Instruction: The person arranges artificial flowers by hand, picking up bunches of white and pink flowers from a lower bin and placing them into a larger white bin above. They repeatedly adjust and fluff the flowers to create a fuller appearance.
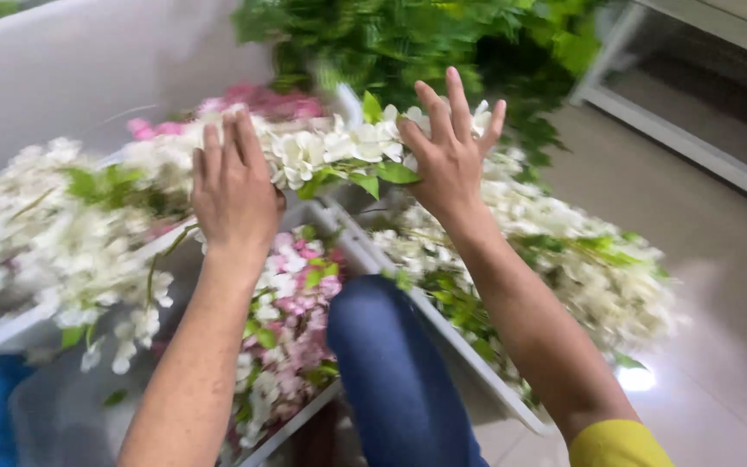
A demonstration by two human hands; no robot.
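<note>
Fingers of my left hand [233,186] and right hand [450,147] lie spread on the white flower garland [326,151], gripping nothing. With no pinch, it could slip off the white tray rim [365,251].

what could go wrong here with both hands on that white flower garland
1. The white flower garland spans left hand and right hand; a tug might shed blossoms.
2. White sprays overhang the white tray edge and may slide off.
3. The knee presses near pink flowers, possibly crushing them.
</note>
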